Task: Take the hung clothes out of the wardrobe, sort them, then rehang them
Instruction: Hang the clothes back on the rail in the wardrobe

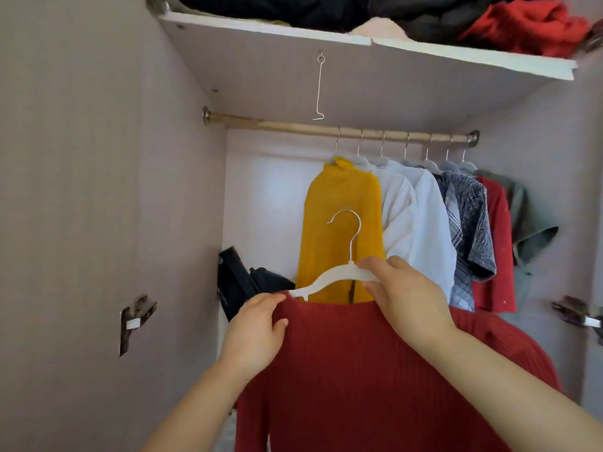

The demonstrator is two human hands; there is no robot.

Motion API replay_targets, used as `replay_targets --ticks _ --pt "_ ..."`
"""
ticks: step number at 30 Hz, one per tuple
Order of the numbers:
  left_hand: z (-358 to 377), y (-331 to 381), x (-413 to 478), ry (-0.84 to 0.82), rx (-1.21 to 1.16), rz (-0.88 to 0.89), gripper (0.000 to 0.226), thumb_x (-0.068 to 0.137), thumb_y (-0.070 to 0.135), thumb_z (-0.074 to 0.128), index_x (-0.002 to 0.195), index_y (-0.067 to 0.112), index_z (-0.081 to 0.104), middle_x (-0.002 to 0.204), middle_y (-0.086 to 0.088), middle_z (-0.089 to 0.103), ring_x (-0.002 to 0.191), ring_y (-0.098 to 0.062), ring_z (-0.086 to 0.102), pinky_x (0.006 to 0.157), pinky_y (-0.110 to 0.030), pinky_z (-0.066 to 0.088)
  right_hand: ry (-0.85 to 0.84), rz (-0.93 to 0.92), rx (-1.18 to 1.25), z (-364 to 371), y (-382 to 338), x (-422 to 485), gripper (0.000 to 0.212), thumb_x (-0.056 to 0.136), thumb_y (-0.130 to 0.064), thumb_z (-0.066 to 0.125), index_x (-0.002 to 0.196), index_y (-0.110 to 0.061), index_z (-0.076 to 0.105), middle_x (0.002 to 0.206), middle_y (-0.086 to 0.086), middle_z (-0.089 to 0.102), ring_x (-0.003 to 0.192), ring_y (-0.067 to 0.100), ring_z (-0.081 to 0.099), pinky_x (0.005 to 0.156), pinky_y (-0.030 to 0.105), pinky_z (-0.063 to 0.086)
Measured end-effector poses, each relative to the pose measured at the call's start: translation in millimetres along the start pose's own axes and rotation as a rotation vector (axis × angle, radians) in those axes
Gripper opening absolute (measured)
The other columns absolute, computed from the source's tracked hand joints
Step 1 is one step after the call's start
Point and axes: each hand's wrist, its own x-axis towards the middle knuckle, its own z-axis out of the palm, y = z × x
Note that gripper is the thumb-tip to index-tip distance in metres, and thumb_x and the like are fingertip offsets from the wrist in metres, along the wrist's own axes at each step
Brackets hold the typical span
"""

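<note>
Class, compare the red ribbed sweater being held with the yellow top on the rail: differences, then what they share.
Colour: the red sweater is deep red, the yellow top mustard.
Support: the yellow top hangs from the rail; the red sweater is off it, the left hand pinching it, the right hand gripping its white hanger.
Hook: the red sweater's is free, the yellow top's over the rail.
Shared: metal-hooked hangers.

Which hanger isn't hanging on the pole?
The white hanger at the red ribbed sweater's neck; the right hand grips it, hook free. The others all hook over the pole.
</note>
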Motion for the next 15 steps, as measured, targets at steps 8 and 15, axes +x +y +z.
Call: replay_targets --ticks 8,15 --pt "-12.6 -43.5 92.2 0.107 0.114 0.024 0.045 0.088 0.024 0.056 0.132 0.025 0.047 0.133 0.007 0.049 0.122 -0.01 0.046 0.103 -0.025 0.035 0.089 0.012 -0.046 26.6 3.0 156.4 0.033 0.095 -0.021 0.042 0.124 -0.035 0.046 0.108 0.005 0.049 0.097 0.03 0.058 0.072 0.037 0.045" --pt "-13.9 -63.7 161.8 0.203 0.191 0.024 0.046 0.087 0.028 0.055 0.132 0.033 0.045 0.126 0.013 0.052 0.116 -0.006 0.05 0.1 -0.024 0.037 0.146 0.045 -0.122 27.8 5.2 282.4 0.031 0.085 -0.001 0.046 0.105 -0.022 0.056 0.108 0.008 0.05 0.093 0.029 0.057 0.064 0.029 0.037"
